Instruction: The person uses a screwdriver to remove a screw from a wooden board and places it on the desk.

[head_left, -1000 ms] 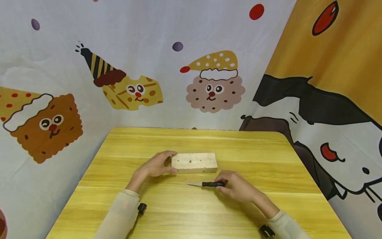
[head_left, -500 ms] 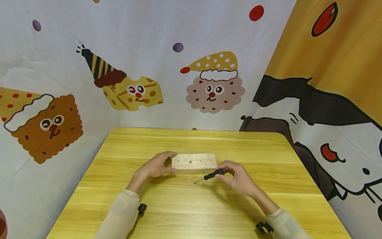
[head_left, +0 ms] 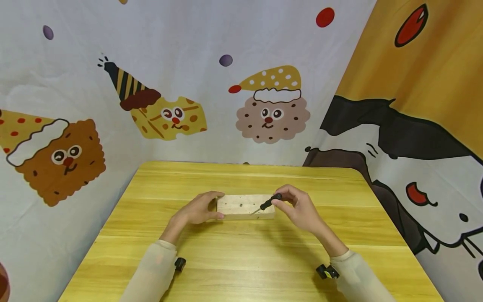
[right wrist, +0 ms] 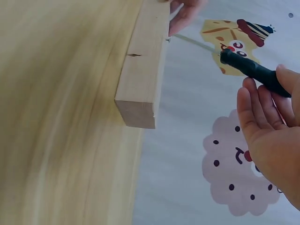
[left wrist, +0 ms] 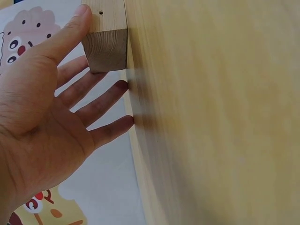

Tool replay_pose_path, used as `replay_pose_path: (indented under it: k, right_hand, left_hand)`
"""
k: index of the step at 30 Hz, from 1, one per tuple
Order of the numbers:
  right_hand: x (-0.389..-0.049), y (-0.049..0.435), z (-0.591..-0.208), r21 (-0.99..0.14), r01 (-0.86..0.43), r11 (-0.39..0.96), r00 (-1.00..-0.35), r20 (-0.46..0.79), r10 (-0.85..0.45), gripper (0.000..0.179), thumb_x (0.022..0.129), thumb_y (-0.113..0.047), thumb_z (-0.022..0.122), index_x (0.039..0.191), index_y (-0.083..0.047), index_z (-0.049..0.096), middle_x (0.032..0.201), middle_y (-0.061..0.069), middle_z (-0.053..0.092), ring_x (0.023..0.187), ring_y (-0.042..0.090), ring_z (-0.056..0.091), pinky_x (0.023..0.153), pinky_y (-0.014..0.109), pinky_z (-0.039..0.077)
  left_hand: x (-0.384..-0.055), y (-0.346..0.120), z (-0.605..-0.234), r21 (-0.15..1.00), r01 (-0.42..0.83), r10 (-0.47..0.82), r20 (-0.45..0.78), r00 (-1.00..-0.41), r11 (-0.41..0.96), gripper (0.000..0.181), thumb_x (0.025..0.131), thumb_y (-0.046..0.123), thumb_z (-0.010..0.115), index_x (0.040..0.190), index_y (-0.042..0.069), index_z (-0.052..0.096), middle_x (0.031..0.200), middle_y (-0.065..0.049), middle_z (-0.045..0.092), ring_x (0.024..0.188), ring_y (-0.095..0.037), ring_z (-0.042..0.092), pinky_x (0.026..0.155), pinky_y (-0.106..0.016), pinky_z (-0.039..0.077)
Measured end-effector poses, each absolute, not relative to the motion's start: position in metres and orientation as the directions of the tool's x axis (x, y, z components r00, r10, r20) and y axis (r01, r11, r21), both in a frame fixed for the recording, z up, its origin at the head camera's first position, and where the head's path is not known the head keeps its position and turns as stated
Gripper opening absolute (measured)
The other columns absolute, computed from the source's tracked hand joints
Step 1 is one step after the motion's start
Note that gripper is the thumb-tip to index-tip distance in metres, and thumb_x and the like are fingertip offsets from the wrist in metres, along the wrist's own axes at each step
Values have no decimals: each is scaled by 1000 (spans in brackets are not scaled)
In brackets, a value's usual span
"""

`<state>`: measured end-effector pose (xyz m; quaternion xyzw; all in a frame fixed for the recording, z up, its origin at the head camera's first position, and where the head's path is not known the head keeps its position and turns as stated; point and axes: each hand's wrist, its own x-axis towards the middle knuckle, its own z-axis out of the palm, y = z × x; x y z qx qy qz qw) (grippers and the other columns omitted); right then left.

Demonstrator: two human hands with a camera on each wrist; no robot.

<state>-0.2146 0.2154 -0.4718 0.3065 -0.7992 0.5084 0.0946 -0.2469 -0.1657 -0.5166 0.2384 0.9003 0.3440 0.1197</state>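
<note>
A pale wooden block lies lengthwise across the table, with small dark holes in its top. My left hand grips its left end, thumb on the near side and fingers reaching behind; in the left wrist view the lower fingers spread against the tabletop. My right hand holds a screwdriver by its black handle, above the block's right half. The thin metal shaft slants down to the left. From the block's top a small screw sticks up in the right wrist view, close to the screwdriver's tip.
The yellow wood-grain table has rounded far corners. A cloth backdrop printed with cartoon figures hangs behind it and along both sides. Dark camera mounts sit at both wrists.
My right hand has lifted the screwdriver from in front of the block up over its top, tilting the tip downward. The left hand and block have stayed in place.
</note>
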Motion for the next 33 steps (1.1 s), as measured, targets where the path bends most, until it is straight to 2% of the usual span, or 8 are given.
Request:
replay_pose_path:
  k: [5,8,15,24,33]
  right_hand:
    - [-225,209,-471,-756,-585,295,-803,486,-345,19,106,1,76,122,-9,73,112,11,78,97,15,80,84,22,67]
    - [-230,202,-470,-766,-579,277,-807,492,-327,19,106,1,76,122,-7,73,113,13,80,100,16,81,88,21,68]
    - [-238,187,-467,-769,-582,267,-805,496,-325,15,106,-2,77,120,-6,72,110,15,84,98,28,83,89,22,68]
    - [-245,177,-470,-769,-569,293,-815,478,-328,13,106,-5,78,118,-7,72,109,13,85,99,15,82,91,22,68]
    - [-245,174,-470,-768,-573,286,-809,475,-346,13,106,-6,79,117,-6,72,109,13,85,100,30,84,91,25,69]
  left_hand:
    - [-247,-165,-517,675,348,509,-47,-859,650,81,104,40,84,169,7,50,172,-19,55,162,-44,50,134,-65,43]
    - [-246,-165,-517,677,345,505,-47,-862,651,81,104,39,85,169,7,50,173,-19,54,162,-44,49,135,-65,42]
    - [-247,-163,-517,674,330,492,-57,-869,660,81,103,37,86,169,8,50,173,-17,54,163,-43,49,136,-63,41]
    - [-246,-163,-516,687,321,488,-56,-871,652,80,103,35,86,169,8,50,172,-18,55,163,-42,50,136,-63,42]
    - [-247,-163,-516,680,314,484,-68,-873,662,82,102,38,87,170,10,50,173,-16,54,163,-41,49,136,-61,42]
